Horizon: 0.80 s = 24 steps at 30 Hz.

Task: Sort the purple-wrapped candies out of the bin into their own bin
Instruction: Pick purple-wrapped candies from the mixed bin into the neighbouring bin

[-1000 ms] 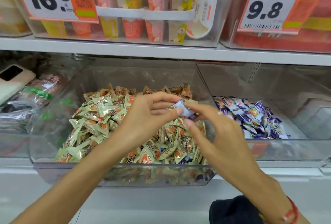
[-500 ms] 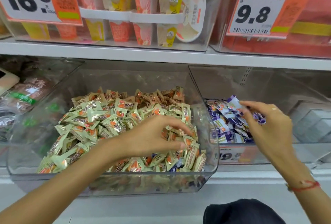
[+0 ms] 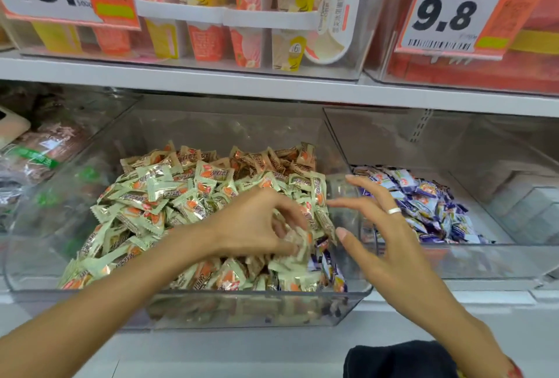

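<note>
Head view: your hands over the mixed candy bin.
Your left hand digs curled fingers into the green-wrapped candies; whether it grips one you cannot tell. Your right hand hovers spread wide, holding nothing. Purple-wrapped candies show at the bin's front right corner; more fill the right bin.

Purple-wrapped candies heaped in right clear bin; few in mixed bin.
</note>
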Each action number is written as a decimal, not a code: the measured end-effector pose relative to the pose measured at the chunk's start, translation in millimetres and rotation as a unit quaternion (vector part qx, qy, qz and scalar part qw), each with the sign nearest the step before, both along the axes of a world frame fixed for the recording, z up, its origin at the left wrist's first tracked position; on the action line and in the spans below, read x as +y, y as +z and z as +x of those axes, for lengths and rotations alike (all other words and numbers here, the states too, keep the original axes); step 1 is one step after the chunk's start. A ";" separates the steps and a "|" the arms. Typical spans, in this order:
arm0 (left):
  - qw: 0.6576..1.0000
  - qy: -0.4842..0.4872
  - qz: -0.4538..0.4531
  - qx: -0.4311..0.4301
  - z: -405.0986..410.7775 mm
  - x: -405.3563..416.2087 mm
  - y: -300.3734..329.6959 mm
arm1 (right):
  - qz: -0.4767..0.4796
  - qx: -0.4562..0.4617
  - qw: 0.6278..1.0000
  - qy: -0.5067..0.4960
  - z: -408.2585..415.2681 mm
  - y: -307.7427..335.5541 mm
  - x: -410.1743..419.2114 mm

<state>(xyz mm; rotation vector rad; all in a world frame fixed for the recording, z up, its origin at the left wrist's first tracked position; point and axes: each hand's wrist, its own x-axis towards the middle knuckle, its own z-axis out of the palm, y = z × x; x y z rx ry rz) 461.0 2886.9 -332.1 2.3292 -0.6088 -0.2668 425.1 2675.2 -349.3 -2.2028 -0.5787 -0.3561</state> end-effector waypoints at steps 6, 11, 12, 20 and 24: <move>0.968 0.219 0.082 -0.090 12.9 69.2 14.3 | 0.022 -0.019 1.000 0.002 -0.1 -5.2 4.0; 0.914 0.153 0.246 -0.286 0.2 50.1 17.2 | 0.029 -0.025 0.999 -0.015 0.1 -6.2 4.3; 0.938 0.106 0.191 -0.270 -6.1 37.9 21.2 | 0.031 -0.025 0.999 -0.016 0.4 -6.5 4.3; 0.941 -0.122 0.274 -0.157 -6.8 -10.3 -10.4 | 0.023 -0.021 0.999 -0.016 -0.3 -6.4 2.9; 0.967 -0.038 0.180 -0.178 -15.5 -5.7 -1.6 | 0.026 -0.009 1.000 -0.015 -2.4 -5.8 2.5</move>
